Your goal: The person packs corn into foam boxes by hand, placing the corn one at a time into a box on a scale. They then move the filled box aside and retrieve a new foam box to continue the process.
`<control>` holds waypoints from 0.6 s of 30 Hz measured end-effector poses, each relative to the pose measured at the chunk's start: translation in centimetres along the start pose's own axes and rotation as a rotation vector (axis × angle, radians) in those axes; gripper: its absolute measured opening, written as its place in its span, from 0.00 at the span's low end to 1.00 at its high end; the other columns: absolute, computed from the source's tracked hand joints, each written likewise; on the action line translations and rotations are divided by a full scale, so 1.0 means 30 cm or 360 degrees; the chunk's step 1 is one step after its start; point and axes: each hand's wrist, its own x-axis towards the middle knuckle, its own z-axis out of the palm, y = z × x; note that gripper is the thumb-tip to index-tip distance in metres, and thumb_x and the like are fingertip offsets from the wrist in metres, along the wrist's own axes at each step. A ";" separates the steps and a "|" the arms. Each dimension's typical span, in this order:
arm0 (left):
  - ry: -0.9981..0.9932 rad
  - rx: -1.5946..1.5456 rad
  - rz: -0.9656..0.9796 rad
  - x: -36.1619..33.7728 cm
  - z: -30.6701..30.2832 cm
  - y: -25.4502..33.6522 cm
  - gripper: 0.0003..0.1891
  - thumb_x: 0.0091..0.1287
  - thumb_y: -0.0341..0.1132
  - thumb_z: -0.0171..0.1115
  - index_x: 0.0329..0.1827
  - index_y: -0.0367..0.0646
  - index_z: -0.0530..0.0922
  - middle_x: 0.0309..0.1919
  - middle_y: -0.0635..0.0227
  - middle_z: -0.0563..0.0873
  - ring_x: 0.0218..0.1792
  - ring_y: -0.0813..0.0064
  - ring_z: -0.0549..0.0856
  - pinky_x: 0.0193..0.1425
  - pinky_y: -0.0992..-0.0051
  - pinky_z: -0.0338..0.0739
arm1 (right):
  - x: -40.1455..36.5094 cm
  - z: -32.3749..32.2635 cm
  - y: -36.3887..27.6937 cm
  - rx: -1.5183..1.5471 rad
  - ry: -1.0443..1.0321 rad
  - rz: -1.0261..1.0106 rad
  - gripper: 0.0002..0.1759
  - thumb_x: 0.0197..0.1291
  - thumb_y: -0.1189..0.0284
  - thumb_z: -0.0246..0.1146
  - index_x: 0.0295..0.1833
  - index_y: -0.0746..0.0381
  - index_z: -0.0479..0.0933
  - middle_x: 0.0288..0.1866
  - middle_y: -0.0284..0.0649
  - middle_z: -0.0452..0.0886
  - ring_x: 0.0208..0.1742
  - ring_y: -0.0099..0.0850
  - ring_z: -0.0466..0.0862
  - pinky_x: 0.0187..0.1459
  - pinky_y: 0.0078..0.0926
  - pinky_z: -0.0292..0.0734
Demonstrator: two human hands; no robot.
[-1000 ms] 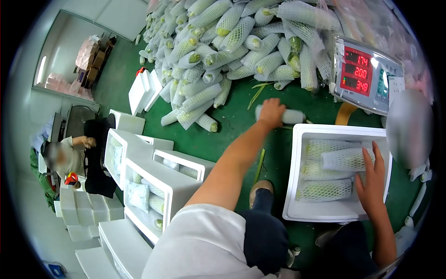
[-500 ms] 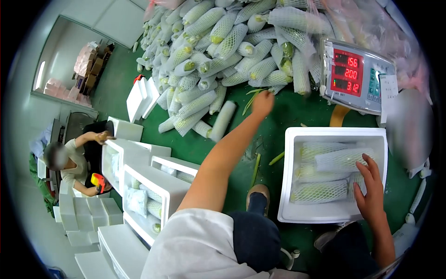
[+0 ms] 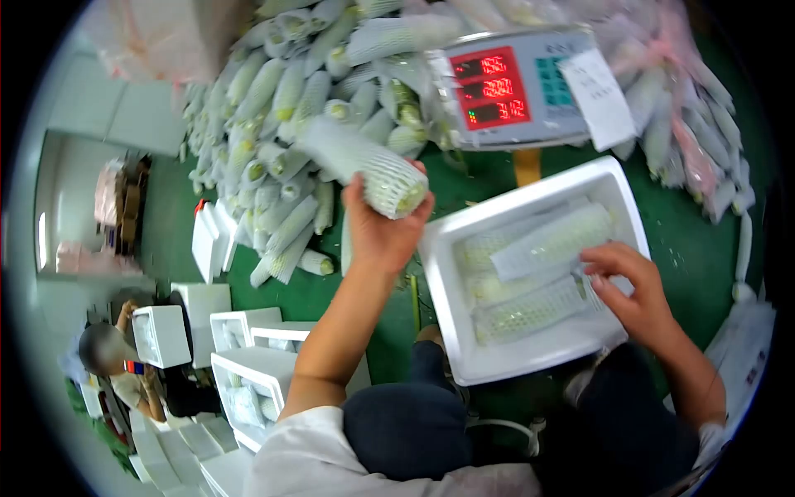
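Observation:
My left hand (image 3: 385, 228) is wrapped around the lower end of a long pale-green vegetable (image 3: 364, 170) in a white foam net sleeve, held up in front of the pile. To the right stands a white foam box (image 3: 451, 319) with several similar sleeved vegetables (image 3: 551, 240) lying side by side in it. Over the box's right part hovers my right hand (image 3: 629, 290), its fingers bent and apart, fingertips close to the sleeved pieces. No item shows in its grasp.
A large pile of sleeved vegetables (image 3: 273, 99) covers the floor ahead. Beyond the box is a scale (image 3: 522, 87) with red digits and a paper label (image 3: 598, 87). At left, a person (image 3: 137, 381) works among white foam boxes (image 3: 248, 364).
My left hand, empty by the pile's edge before, now grips a sleeved vegetable. The view has swung right, and the box appears turned at an angle. My right hand stays over the box.

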 end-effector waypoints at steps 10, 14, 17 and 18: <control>-0.1139 0.2591 0.0306 -0.269 0.148 -0.313 0.13 0.67 0.38 0.61 0.47 0.37 0.82 0.34 0.57 0.86 0.37 0.55 0.86 0.43 0.61 0.79 | 0.021 0.009 -0.037 -0.0350 0.0029 -0.0304 0.46 0.39 0.75 0.73 0.70 0.63 0.69 0.68 0.49 0.72 0.66 0.45 0.75 0.68 0.40 0.67; -0.0306 0.2648 0.1268 -0.030 0.016 -0.102 0.04 0.57 0.23 0.59 0.34 0.36 0.80 0.31 0.59 0.84 0.36 0.58 0.84 0.43 0.66 0.78 | 0.003 -0.014 0.056 -0.1088 -0.0365 -0.0522 0.40 0.34 0.81 0.73 0.62 0.55 0.78 0.58 0.46 0.76 0.60 0.47 0.75 0.61 0.41 0.71; -0.0100 0.3140 0.1354 0.253 -0.245 0.011 0.15 0.58 0.28 0.61 0.49 0.39 0.79 0.48 0.56 0.80 0.52 0.52 0.78 0.56 0.58 0.75 | 0.001 0.026 0.089 -0.1202 -0.0250 -0.0300 0.34 0.35 0.82 0.74 0.56 0.57 0.81 0.52 0.44 0.77 0.55 0.45 0.76 0.55 0.39 0.74; -0.0072 0.3191 0.1376 0.313 -0.313 -0.009 0.18 0.59 0.29 0.62 0.53 0.39 0.78 0.52 0.54 0.79 0.53 0.51 0.79 0.58 0.59 0.74 | 0.011 0.031 0.094 -0.1162 -0.0208 -0.0172 0.33 0.36 0.82 0.74 0.55 0.57 0.82 0.51 0.44 0.77 0.53 0.44 0.76 0.53 0.38 0.74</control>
